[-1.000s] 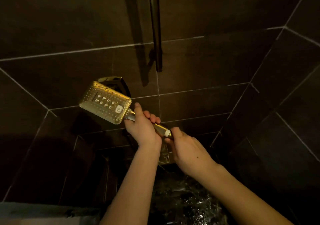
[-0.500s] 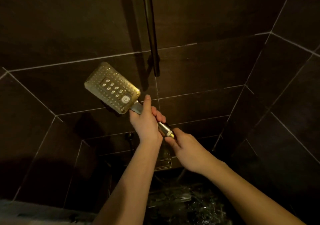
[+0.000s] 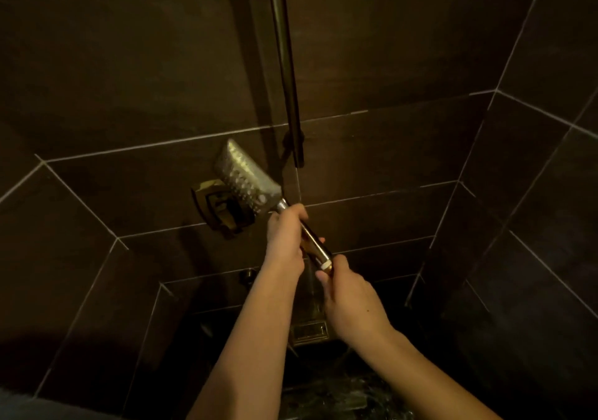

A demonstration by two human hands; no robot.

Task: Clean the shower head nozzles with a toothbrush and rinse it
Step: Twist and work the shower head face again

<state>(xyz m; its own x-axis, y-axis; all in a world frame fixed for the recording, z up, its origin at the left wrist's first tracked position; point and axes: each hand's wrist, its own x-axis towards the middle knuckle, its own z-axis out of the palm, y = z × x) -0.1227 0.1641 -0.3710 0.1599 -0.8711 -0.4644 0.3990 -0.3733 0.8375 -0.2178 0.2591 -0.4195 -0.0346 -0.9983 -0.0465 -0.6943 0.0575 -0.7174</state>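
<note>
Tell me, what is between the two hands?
In the head view, a bare stretch of the shower head's shiny handle runs between the left hand, gripping it near the top, and the right hand, pinching its bottom end.

Dark brown wall tiles (image 3: 129, 80) with pale grout lines are enclosing a dim shower corner, the side wall (image 3: 550, 193) meeting the back wall at right. A dark vertical rail (image 3: 284, 63) is running down the back wall, ending above a brass wall fitting (image 3: 216, 206). Low down, a wet surface (image 3: 339, 393) is glinting.
</note>
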